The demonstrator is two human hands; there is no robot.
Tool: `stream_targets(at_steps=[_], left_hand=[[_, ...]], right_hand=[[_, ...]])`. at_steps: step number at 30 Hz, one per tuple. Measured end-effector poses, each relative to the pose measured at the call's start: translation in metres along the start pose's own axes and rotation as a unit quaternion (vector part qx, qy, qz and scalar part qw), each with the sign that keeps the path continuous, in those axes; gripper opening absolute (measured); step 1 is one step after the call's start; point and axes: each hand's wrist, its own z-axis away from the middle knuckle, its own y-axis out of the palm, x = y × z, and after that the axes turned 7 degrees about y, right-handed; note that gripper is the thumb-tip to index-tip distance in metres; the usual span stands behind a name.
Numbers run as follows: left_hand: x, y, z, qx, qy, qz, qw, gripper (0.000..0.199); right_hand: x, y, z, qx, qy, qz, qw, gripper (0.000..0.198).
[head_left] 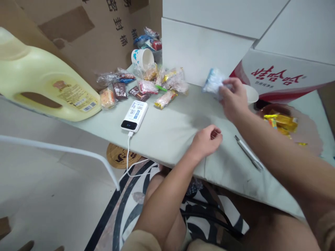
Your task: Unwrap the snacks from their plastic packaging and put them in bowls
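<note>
My right hand (233, 96) is raised over the back of the table and grips a small light blue and white packet (213, 83) by its right side. The packet is somewhat blurred, so its print cannot be read. Lower and nearer the front edge, my left hand (206, 139) has its fingers curled in, with nothing showing in them. Behind my right hand is a white bowl (251, 94), partly hidden. To the left lie several wrapped snacks, among them a yellow-ended packet (165, 99), a pink and white packet (148, 87) and a brown packet (119, 90).
A white power bank (134, 115) with a cable lies left of centre. A large yellow jug (49, 80) stands at far left. A paper cup (142, 58) lies tipped at the back. A pen-like tool (248, 153) and a pinkish tray (311, 136) with yellow packets are at right.
</note>
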Motion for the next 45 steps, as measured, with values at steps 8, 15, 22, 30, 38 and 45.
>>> stream_targets(at_steps=[8, 15, 22, 30, 38, 45], left_hand=[[-0.001, 0.029, 0.002, 0.086, -0.009, 0.273, 0.958, 0.057], [0.008, 0.037, -0.008, -0.052, -0.102, 0.177, 0.978, 0.042], [0.013, 0.035, -0.017, -0.062, -0.087, 0.221, 0.969, 0.060], [0.029, 0.049, -0.016, -0.044, -0.022, 0.101, 0.994, 0.070], [0.035, 0.066, -0.014, -0.034, 0.029, 0.119, 0.992, 0.070], [0.031, 0.036, -0.026, -0.172, 0.041, 0.180, 0.968, 0.065]], right_hand=[[-0.041, -0.066, 0.188, -0.046, 0.091, -0.148, 0.984, 0.025], [-0.083, -0.119, 0.199, -0.045, -0.007, 0.268, 0.962, 0.026], [-0.112, -0.126, 0.193, -0.056, 0.017, 0.368, 0.928, 0.035], [-0.082, -0.129, 0.206, 0.020, 0.125, 0.019, 0.992, 0.038], [-0.071, -0.115, 0.209, 0.021, 0.024, 0.066, 0.997, 0.032], [-0.088, -0.131, 0.208, 0.003, 0.012, 0.159, 0.987, 0.029]])
